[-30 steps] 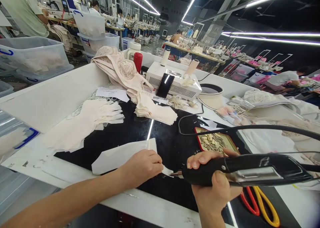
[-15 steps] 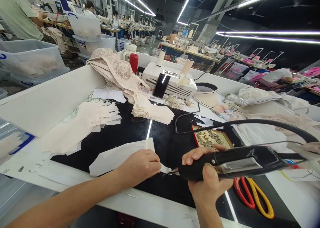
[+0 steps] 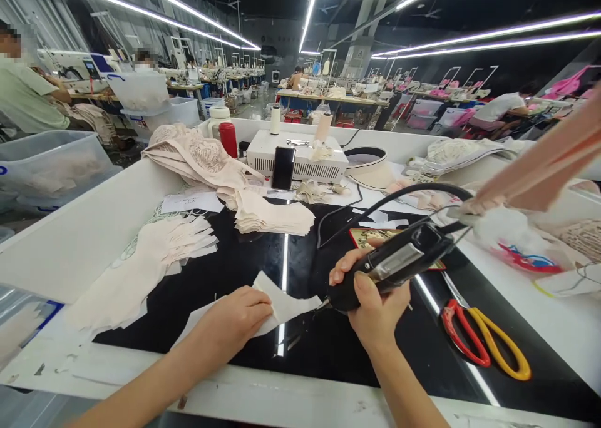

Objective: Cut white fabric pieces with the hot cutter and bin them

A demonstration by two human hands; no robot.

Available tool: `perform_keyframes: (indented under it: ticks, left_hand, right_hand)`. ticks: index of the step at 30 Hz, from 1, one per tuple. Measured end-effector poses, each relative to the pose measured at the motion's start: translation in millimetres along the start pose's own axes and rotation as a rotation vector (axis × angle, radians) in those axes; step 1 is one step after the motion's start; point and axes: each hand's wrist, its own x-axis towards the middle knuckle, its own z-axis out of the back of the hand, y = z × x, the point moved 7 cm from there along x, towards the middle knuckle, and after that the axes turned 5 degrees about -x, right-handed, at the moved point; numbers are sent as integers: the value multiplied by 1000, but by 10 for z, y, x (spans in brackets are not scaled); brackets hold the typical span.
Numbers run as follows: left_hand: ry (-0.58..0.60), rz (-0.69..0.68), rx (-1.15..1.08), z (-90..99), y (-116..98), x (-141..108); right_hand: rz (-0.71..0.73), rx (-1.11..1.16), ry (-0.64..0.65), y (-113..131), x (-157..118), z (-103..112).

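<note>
My left hand (image 3: 244,315) is closed on a white fabric piece (image 3: 286,303), with its fingers pressed together near the middle of the cloth. The rest of the piece extends left behind my wrist, partly hidden. My right hand (image 3: 370,296) is wrapped round a black corded handheld cutter (image 3: 394,265), thumb on top. Its thin metal tip points left and meets or nearly meets the narrow right end of the fabric; contact is hard to tell. Red and yellow-handled scissors (image 3: 488,337) lie to the right of my right hand.
Stacked fabric pieces (image 3: 154,265) lie on the left, another stack (image 3: 275,218) farther back. A phone (image 3: 283,168) leans against a white vented box (image 3: 300,149). A visor (image 3: 373,165) and a tray (image 3: 366,237) stand beyond the cutter. A pink cloth strip hangs at right.
The view has turned to the right. The fabric's narrow end now stretches farther out from my left hand, with the cutter tip still beside it. The cutter's rear end is tilted higher.
</note>
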Motion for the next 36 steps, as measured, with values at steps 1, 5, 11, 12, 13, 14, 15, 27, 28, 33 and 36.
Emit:
perform_keyframes:
  ticks: [1, 5, 11, 12, 13, 14, 15, 27, 28, 33, 36]
  left_hand:
    - [13, 28, -1, -8, -27, -22]
    - [103, 204, -101, -24, -103, -56]
    - [143, 217, -46, 153, -94, 131]
    - [137, 172, -23, 179, -98, 196]
    - [139, 123, -26, 188, -103, 265]
    - [152, 75, -54, 181, -108, 334]
    - [174, 33, -96, 159, -107, 399]
    - [457, -74, -230, -109, 138, 593]
    - [455, -68, -218, -98, 141, 590]
    - [454, -33, -175, -60, 153, 592]
    - [488, -6, -188, -78, 188, 580]
  right_hand:
    - [-5, 9, -2, -14, 18, -21]
    - [-10, 44, 12, -21, 65, -136]
    - [-13, 42, 17, -13, 76, -245]
    - [-10, 43, 19, -13, 78, -256]
    - [-8, 44, 23, -13, 79, -266]
    - [-6, 48, 26, -13, 81, -274]
    - [-5, 52, 26, -15, 82, -279]
    - [-83, -31, -10, -134, 46, -287]
    - [-87, -31, -8, -137, 45, -299]
    - [-107, -27, 26, -148, 36, -381]
    - [-128, -40, 36, -180, 14, -409]
